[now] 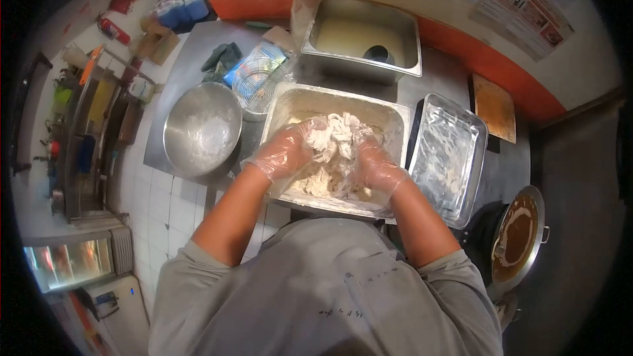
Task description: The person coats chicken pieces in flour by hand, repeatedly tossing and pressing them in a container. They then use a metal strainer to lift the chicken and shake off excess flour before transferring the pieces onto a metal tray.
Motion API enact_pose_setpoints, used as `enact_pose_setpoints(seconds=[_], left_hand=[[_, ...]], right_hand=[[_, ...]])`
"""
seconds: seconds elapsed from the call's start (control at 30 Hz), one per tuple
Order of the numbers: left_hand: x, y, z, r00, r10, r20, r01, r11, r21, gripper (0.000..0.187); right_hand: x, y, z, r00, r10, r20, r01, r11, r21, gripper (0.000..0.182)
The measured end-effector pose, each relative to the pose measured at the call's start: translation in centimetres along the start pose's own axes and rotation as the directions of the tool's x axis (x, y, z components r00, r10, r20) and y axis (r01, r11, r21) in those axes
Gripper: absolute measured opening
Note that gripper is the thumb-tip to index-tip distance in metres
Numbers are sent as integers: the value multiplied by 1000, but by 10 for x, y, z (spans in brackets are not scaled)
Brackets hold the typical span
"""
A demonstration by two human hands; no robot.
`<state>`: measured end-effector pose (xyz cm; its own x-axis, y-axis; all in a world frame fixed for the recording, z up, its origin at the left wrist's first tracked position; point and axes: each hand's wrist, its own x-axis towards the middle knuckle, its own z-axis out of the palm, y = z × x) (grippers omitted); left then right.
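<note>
A rectangular metal pan (389, 209) with flour smeared along its walls sits in front of me. Over it, both hands in clear plastic gloves lift a clump of ragged, flour-coated pieces (337, 137); what lies under the coating I cannot make out. My left hand (288, 149) curls round the clump's left side. On the opposite side, my right hand (377, 160) grips it, its fingers partly hidden by the floury mass. More coated pieces (320, 181) lie below in the pan.
Left stands a steel bowl (201, 128) beside a wire strainer (259, 86). A deep pan of pale liquid (343, 36) is behind, holding a dark round object. Right are a flour-streaked tray (448, 158) and a wok of brown oil (517, 237). An orange-brown board (494, 109) lies far right.
</note>
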<state>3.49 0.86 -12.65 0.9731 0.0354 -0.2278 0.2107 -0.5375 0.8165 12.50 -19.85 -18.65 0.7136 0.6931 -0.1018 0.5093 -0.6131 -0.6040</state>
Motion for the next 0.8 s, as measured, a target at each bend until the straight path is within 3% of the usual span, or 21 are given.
enact_pose_setpoints(seconds=[0.03, 0.07, 0.1, 0.13, 0.17, 0.2, 0.27, 0.3, 0.33, 0.37, 0.4, 0.47, 0.53, 0.6, 0.63, 0.7, 0.73, 0.8], left_hand=[[-2, 7, -1, 994, -104, 45, 103, 994, 24, 48], [-2, 5, 2, 993, -109, 41, 108, 994, 27, 48], [-1, -1, 5, 998, -19, 61, 25, 995, -97, 46], [-2, 1, 6, 995, 72, 69, -55, 974, -219, 43], [-2, 7, 7, 996, 65, 62, -51, 976, -212, 43], [-3, 15, 7, 998, 50, 35, -42, 982, -183, 40], [-4, 25, 5, 1000, 28, 0, -28, 989, -146, 38], [-5, 28, 3, 998, -40, -52, 34, 994, -108, 36], [-7, 30, 2, 989, -108, -103, 100, 992, -74, 35], [-8, 30, 4, 974, 43, -222, -11, 990, 141, 33], [-8, 31, 4, 973, 38, -226, -4, 989, 148, 33], [-9, 32, 3, 969, 7, -246, 66, 956, 287, 41], [-10, 25, 4, 961, 29, -276, 55, 956, 289, 36], [-12, 28, 7, 953, 53, -298, 38, 955, 293, 31], [-16, 46, 5, 956, 23, -294, 74, 946, 315, 29], [-15, 59, 5, 958, 2, -287, 102, 932, 349, 28], [-13, 59, 5, 963, 13, -270, 86, 932, 352, 27], [-15, 72, 4, 966, 24, -256, 74, 929, 364, 27]], right_hand=[[0, -2, -1, 954, -224, -199, 204, 972, -118, 44], [0, -3, -2, 821, -443, -360, 363, 892, -268, 44], [4, 0, 2, 819, -446, -361, 369, 891, -265, 44], [10, 2, 6, 876, -394, -276, 376, 919, -117, 38], [14, 5, 8, 919, -353, -179, 364, 931, 32, 32], [14, 8, 8, 915, -361, -180, 373, 927, 38, 32], [12, 7, -7, 954, -298, -18, 278, 909, -310, 20], [5, 8, -12, 980, -178, -92, 168, 980, -106, 12], [5, 11, -14, 978, -185, -92, 176, 979, -99, 12], [5, 14, -16, 982, -190, -2, 180, 934, -309, 12], [5, 17, -17, 981, -173, 87, 193, 843, -502, 12], [0, 22, -23, 984, -175, 36, 171, 870, -462, 13], [-2, 29, -21, 985, -174, -13, 152, 895, -419, 15], [-2, 39, -10, 984, -54, 169, 151, 754, -639, 24], [-6, 37, -10, 984, -53, 167, 148, 762, -631, 24], [-9, 29, -10, 940, -11, 340, 234, 746, -624, 34], [-10, 21, -14, 943, -13, 333, 229, 751, -619, 34], [-11, 5, -24, 852, 154, 500, 221, 761, -610, 41]])
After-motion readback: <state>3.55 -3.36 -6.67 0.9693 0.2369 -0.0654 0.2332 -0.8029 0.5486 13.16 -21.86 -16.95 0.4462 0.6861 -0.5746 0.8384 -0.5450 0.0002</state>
